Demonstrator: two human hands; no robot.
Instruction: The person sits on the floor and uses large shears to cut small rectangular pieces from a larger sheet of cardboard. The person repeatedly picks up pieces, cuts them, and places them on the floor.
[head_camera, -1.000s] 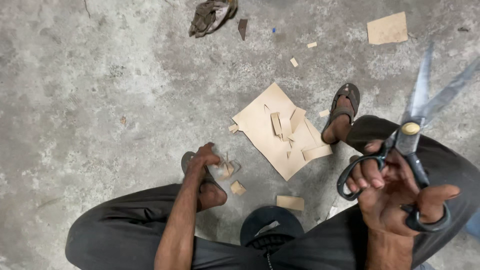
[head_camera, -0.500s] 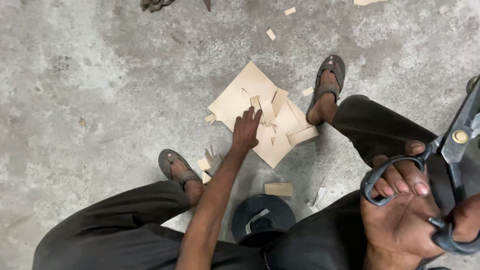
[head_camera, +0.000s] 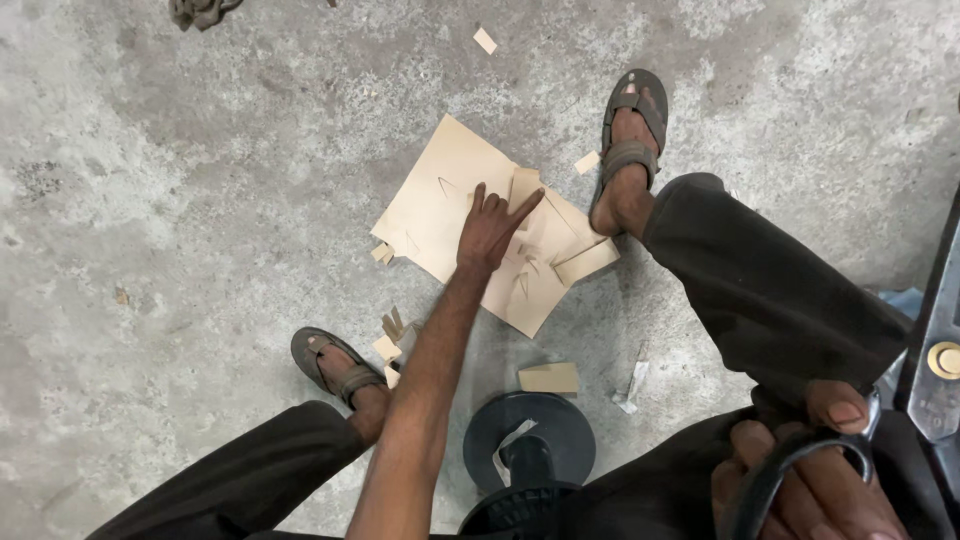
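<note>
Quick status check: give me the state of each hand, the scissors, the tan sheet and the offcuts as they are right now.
Left hand: open, fingers spread, resting on the tan sheet.
Right hand: closed through the scissors' handle loop.
Scissors: held, mostly out of frame; blade position cannot be told.
Tan sheet: flat on the concrete floor, with cut pieces lying on it.
Offcuts: loose, scattered on the floor.

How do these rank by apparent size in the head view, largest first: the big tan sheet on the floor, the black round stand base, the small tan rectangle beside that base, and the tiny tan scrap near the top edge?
1. big tan sheet
2. black round stand base, though it lies nearer the camera, which enlarges it
3. small tan rectangle
4. tiny tan scrap
</note>
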